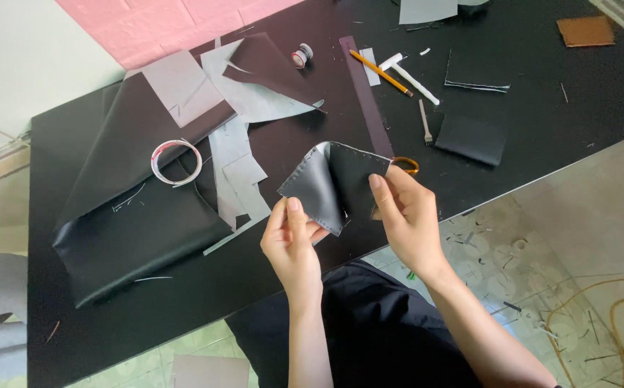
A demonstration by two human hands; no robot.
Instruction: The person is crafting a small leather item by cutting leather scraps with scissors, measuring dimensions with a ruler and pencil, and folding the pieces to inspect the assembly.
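A small folded piece of black leather (333,179) with a grey underside and a row of stitch holes along its edges is held up above the black table (578,93). My left hand (292,241) pinches its lower left corner between thumb and fingers. My right hand (407,212) grips its right edge, thumb on the front. Behind the right hand, part of an orange-handled pair of scissors (407,165) lies on the table, mostly hidden.
A large black leather sheet (132,215), grey offcuts (240,165) and a roll of thin tape (176,162) lie at left. A dark strip (366,93), pencil (380,72), white tool (414,81), pronged punch (425,122), black leather pieces (472,136) and a brown square (585,31) lie behind.
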